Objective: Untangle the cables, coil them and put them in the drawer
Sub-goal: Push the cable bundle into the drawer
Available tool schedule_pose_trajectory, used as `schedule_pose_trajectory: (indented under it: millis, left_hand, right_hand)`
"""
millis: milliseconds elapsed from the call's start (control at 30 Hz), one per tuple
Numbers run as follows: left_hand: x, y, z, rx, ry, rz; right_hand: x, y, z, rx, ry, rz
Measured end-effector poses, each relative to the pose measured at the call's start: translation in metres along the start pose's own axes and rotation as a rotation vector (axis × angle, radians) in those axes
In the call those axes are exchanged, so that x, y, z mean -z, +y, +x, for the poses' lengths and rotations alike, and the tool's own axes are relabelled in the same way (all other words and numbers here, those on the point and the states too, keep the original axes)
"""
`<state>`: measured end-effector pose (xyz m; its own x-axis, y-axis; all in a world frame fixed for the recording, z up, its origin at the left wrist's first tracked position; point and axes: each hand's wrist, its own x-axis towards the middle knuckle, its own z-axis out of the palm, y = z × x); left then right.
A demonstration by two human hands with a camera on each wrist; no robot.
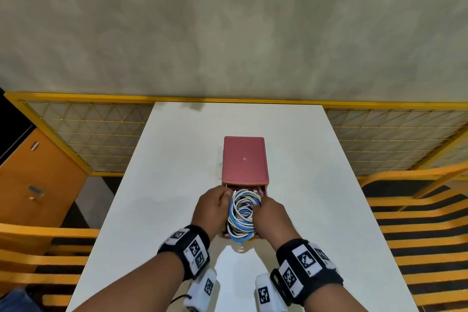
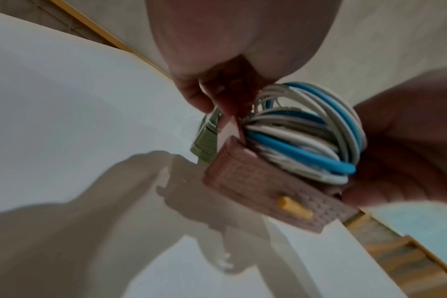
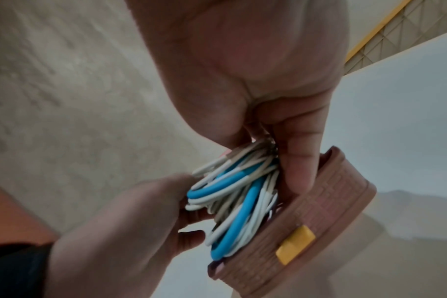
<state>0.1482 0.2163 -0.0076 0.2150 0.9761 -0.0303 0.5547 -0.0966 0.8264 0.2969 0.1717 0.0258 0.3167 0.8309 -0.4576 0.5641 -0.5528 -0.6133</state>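
Observation:
A pink drawer box [image 1: 244, 159] stands mid-table with its drawer [image 1: 263, 191] pulled out toward me. A coil of white and blue cables [image 1: 241, 213] fills the drawer and rises above its rim. My left hand [image 1: 225, 196] curls round the coil's left side by the drawer wall. My right hand [image 1: 258, 206] pinches the coil's right side, with one finger [image 3: 296, 161] down inside the drawer. In the wrist views the cables [image 2: 301, 131] [image 3: 232, 195] bulge over the textured drawer front [image 2: 268, 191] [image 3: 306, 231] with its yellow handle [image 2: 295, 207] [image 3: 295, 245]. A pale connector [image 2: 207, 139] hangs outside the left wall.
The white table [image 1: 177, 159] reaches back to a yellow mesh fence [image 1: 88, 134] and a grey wall. Orange slatted benches [image 1: 417, 223] flank it, and an orange cabinet [image 1: 38, 185] stands at the left.

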Motion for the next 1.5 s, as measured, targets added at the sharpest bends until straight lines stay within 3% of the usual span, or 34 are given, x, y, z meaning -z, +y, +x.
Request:
schedule_pose_trajectory:
  millis: [200, 467, 633, 700, 833, 1067, 1167, 1267, 1367, 1500]
  left_hand:
    - [-0.004, -0.012, -0.022, -0.189, -0.071, 0.385]
    - [-0.014, -0.011, -0.017, -0.243, -0.118, 0.383]
    - [-0.005, -0.015, -0.021, -0.207, -0.438, 0.587]
    - [-0.002, -0.015, -0.021, -0.22, -0.477, 0.681]
    - [-0.004, -0.016, -0.017, -0.227, -0.451, 0.751]
    - [-0.011, -0.015, -0.017, -0.223, -0.394, 0.77]
    - [-0.015, -0.017, -0.02, -0.275, -0.317, 0.808]
    - [-0.016, -0.026, -0.022, -0.382, -0.285, 0.822]
    - [-0.009, -0.03, -0.018, -0.458, -0.382, 0.884]
    - [-0.008, -0.029, -0.017, -0.487, -0.345, 0.94]
  right_hand:
    - [-0.006, 0.002, 0.004, 0.044, 0.009, 0.014]
    - [-0.006, 0.005, 0.001, 0.174, 0.077, -0.201]
    - [-0.009, 0.005, 0.002, 0.186, 0.118, -0.245]
    - [-0.009, 0.004, 0.003, 0.192, 0.142, -0.232]
    - [-0.007, 0.005, 0.003, 0.189, 0.161, -0.235]
    - [-0.009, 0.02, 0.009, 0.265, 0.189, -0.474]
    - [-0.009, 0.032, 0.003, 0.414, 0.242, -0.527]
    - [-0.007, 0.048, -0.002, 0.565, 0.153, -0.562]
    - [-0.005, 0.064, -0.002, 0.528, 0.033, -0.687]
    - [-0.009, 0.077, 0.004, 0.548, 0.053, -0.816]
